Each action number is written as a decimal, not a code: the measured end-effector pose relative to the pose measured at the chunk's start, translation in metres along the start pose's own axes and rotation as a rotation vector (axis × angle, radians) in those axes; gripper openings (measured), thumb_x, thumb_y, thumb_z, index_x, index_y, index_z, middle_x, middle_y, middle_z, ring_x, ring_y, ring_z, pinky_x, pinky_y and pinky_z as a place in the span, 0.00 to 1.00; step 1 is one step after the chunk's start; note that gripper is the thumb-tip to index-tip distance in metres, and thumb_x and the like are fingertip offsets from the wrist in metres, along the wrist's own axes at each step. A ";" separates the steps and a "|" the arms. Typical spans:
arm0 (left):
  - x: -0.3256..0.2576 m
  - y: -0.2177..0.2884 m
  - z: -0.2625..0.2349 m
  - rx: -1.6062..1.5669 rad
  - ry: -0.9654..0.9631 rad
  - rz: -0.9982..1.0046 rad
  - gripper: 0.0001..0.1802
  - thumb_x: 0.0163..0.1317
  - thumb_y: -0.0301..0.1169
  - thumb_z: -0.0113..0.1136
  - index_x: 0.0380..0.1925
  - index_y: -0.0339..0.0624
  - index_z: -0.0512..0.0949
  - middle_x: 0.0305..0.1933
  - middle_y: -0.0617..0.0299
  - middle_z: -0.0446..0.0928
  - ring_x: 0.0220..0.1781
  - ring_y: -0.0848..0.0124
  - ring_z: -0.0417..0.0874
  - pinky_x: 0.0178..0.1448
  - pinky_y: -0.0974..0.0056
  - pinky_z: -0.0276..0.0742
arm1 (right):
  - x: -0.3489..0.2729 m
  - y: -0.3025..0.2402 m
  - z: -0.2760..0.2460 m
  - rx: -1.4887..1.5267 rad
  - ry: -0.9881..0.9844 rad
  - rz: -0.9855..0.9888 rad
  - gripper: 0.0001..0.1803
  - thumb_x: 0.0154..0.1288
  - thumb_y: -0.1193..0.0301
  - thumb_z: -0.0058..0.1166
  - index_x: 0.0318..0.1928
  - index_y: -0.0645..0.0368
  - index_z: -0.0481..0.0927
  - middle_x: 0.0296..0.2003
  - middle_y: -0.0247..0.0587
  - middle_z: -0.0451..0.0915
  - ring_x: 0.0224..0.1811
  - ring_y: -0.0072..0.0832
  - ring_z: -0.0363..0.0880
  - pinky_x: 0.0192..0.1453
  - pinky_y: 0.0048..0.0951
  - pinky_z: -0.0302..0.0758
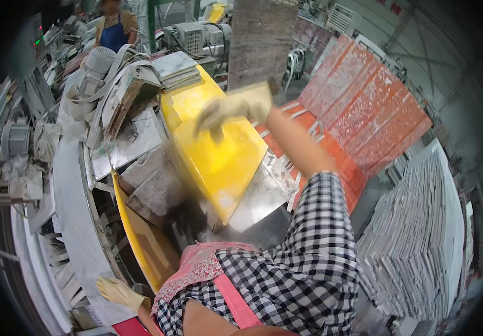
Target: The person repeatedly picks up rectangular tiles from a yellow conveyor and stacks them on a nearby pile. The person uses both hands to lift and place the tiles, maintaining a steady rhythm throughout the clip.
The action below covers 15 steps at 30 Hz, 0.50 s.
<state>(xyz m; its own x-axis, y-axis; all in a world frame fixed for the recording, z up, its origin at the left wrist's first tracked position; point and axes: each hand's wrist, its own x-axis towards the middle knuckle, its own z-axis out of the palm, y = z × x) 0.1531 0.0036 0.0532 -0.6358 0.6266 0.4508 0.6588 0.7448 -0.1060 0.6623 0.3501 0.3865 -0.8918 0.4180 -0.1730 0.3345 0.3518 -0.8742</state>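
My left hand (119, 293), in a pale yellow glove, lies flat on a long grey-white stone strip (79, 218) at the lower left, its fingers stretched out. Above a bright yellow sloping panel (213, 157), my right hand (227, 113) hangs in a light glove, blurred by motion. Its fingers droop apart and nothing shows in them. A small stack of grey-white tiles (177, 70) sits at the panel's far end. Between the strip and the panel stand grey-brown stone pieces (157, 187), beside a second, upright yellow panel (135, 235).
To the right stands a large stack of thin slabs (415, 241). Behind it are a red-orange ridged panel (365, 95) and orange slats (337, 162). Motors and machinery (17, 140) line the left. Another person (115, 31) in a blue apron stands at the far left.
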 end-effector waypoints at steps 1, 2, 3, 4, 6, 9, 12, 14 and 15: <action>0.000 0.000 -0.001 0.024 -0.131 -0.032 0.24 0.73 0.34 0.47 0.64 0.39 0.77 0.70 0.46 0.74 0.72 0.54 0.73 0.74 0.52 0.66 | -0.005 0.026 0.024 0.086 0.044 0.133 0.20 0.74 0.58 0.57 0.55 0.60 0.85 0.43 0.43 0.88 0.42 0.28 0.87 0.54 0.31 0.80; -0.002 0.000 -0.003 0.019 -0.180 -0.058 0.24 0.73 0.34 0.47 0.64 0.39 0.77 0.70 0.46 0.74 0.72 0.54 0.73 0.74 0.52 0.65 | -0.004 0.053 0.038 0.065 0.168 0.202 0.24 0.75 0.56 0.54 0.61 0.61 0.81 0.40 0.45 0.87 0.41 0.29 0.87 0.53 0.30 0.80; -0.001 0.000 -0.005 0.016 -0.182 -0.052 0.24 0.73 0.34 0.47 0.64 0.39 0.77 0.70 0.47 0.74 0.72 0.54 0.73 0.74 0.52 0.65 | -0.007 0.078 0.049 0.124 0.335 0.244 0.26 0.76 0.57 0.53 0.66 0.60 0.76 0.41 0.46 0.87 0.41 0.31 0.88 0.52 0.30 0.80; 0.000 0.000 -0.007 0.010 -0.146 -0.024 0.23 0.73 0.34 0.46 0.64 0.40 0.77 0.70 0.47 0.74 0.72 0.54 0.73 0.74 0.52 0.65 | -0.018 0.098 0.054 0.223 0.452 0.251 0.31 0.75 0.57 0.55 0.70 0.62 0.70 0.39 0.49 0.88 0.41 0.31 0.87 0.48 0.30 0.82; 0.002 0.000 -0.011 0.045 -0.161 -0.030 0.23 0.73 0.35 0.47 0.64 0.41 0.77 0.70 0.49 0.74 0.71 0.55 0.73 0.73 0.51 0.66 | -0.032 0.115 0.034 0.437 0.885 -0.025 0.31 0.76 0.61 0.54 0.73 0.60 0.65 0.43 0.52 0.86 0.39 0.33 0.87 0.44 0.37 0.84; 0.003 0.002 -0.011 0.051 -0.160 -0.029 0.22 0.74 0.36 0.46 0.63 0.41 0.77 0.69 0.51 0.75 0.70 0.56 0.73 0.72 0.50 0.67 | -0.115 0.076 -0.053 0.351 1.476 -0.054 0.34 0.77 0.68 0.52 0.75 0.59 0.52 0.38 0.58 0.83 0.29 0.38 0.85 0.31 0.38 0.84; 0.001 0.002 -0.007 0.080 -0.239 -0.039 0.24 0.76 0.36 0.44 0.66 0.41 0.75 0.71 0.50 0.73 0.73 0.55 0.72 0.74 0.51 0.65 | -0.196 0.003 -0.135 0.233 1.760 -0.228 0.39 0.73 0.80 0.50 0.75 0.50 0.42 0.32 0.57 0.80 0.23 0.37 0.80 0.24 0.36 0.83; 0.000 -0.001 -0.002 0.074 -0.210 -0.046 0.24 0.76 0.36 0.44 0.66 0.41 0.75 0.71 0.51 0.73 0.73 0.55 0.72 0.74 0.50 0.65 | -0.220 -0.027 -0.156 0.030 1.883 -0.211 0.43 0.74 0.78 0.50 0.78 0.49 0.39 0.36 0.62 0.83 0.25 0.38 0.85 0.25 0.31 0.84; 0.001 -0.002 0.001 0.109 -0.195 -0.030 0.24 0.75 0.35 0.45 0.66 0.40 0.75 0.70 0.51 0.74 0.71 0.56 0.73 0.72 0.50 0.66 | -0.221 -0.035 -0.159 0.020 1.901 -0.152 0.38 0.75 0.76 0.51 0.77 0.53 0.44 0.37 0.61 0.84 0.26 0.37 0.85 0.27 0.31 0.85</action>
<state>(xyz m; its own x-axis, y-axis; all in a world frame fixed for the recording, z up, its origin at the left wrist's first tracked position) 0.1510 0.0029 0.0527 -0.7269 0.6285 0.2768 0.5978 0.7775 -0.1952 0.8959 0.3784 0.5276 0.5604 0.6299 0.5377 0.2811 0.4661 -0.8389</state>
